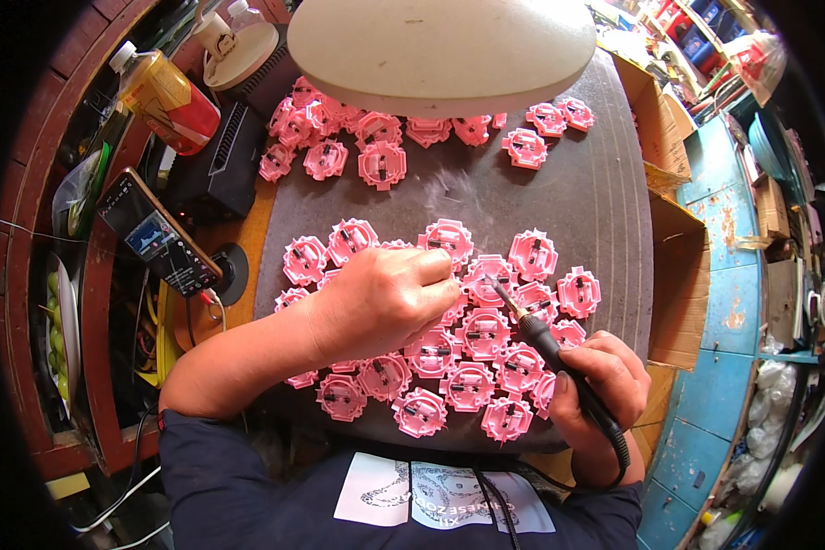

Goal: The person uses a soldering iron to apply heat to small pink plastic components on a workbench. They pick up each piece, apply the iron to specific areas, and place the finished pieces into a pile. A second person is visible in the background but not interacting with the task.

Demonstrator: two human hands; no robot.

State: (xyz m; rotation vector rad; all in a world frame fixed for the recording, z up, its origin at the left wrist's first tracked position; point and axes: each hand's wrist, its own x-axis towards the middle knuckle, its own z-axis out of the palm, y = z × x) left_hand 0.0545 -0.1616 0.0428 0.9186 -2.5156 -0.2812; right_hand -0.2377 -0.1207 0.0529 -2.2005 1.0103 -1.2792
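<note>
My left hand (394,293) is closed over the middle of several pink plastic housings, each with small dark and clear parts inside; what its pinched fingers hold is hidden behind the knuckles. My right hand (600,385) grips a black-handled soldering iron (541,335), its cord running down past my wrist. The iron's metal tip points up-left at a pink housing (488,270) just right of my left fingers; whether they touch, I cannot tell. More housings (380,160) lie grouped at the back of the dark mat (614,211).
A round white lamp head (440,50) hangs over the back. Left stand a bottle (170,105), a black box (206,174) and a propped phone (156,238) with a cable. Cardboard boxes (678,275) and a blue cabinet (720,321) line the right side.
</note>
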